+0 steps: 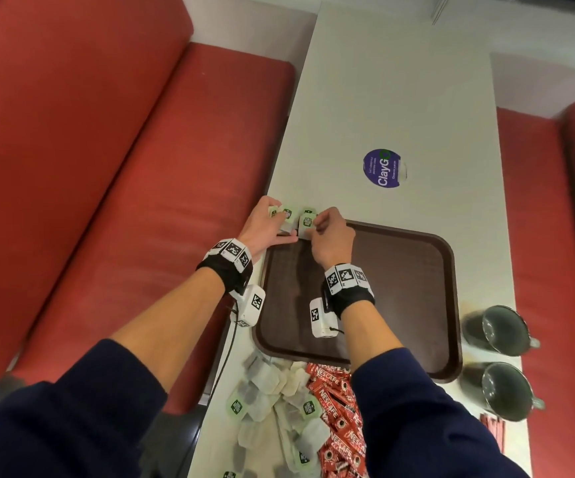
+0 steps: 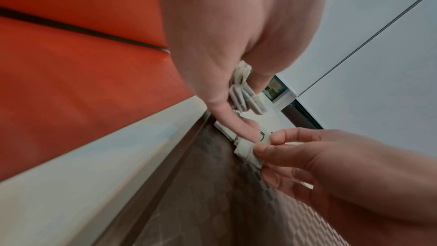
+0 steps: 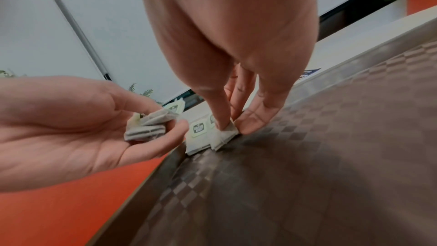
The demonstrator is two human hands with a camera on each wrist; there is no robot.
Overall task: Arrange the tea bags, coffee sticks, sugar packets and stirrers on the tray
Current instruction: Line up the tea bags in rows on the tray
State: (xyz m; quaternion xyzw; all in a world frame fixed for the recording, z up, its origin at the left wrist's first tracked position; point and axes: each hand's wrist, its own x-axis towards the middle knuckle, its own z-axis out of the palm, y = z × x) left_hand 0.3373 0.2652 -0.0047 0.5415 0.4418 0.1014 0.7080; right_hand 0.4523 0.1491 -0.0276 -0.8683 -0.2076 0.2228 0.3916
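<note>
Loose paper tea bags [image 1: 272, 395] and red coffee sticks [image 1: 339, 408] wait on the white worktop [image 1: 382, 98], just outside the brown plastic tray's [image 1: 417, 270] near edge. At its far left corner, right hand [image 1: 330, 236] fingers pinch one bag down, likely starting a row; left hand [image 1: 265, 225] clutches a spare bundle as supply.

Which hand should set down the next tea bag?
Probably right. The right hand is already pinching tea bags at the tray corner; the left hand holds the spare stack as supply.

White table [image 1: 399, 98]: tray [image 1: 444, 305], packets, perhaps mugs [image 1: 501, 360].
</note>
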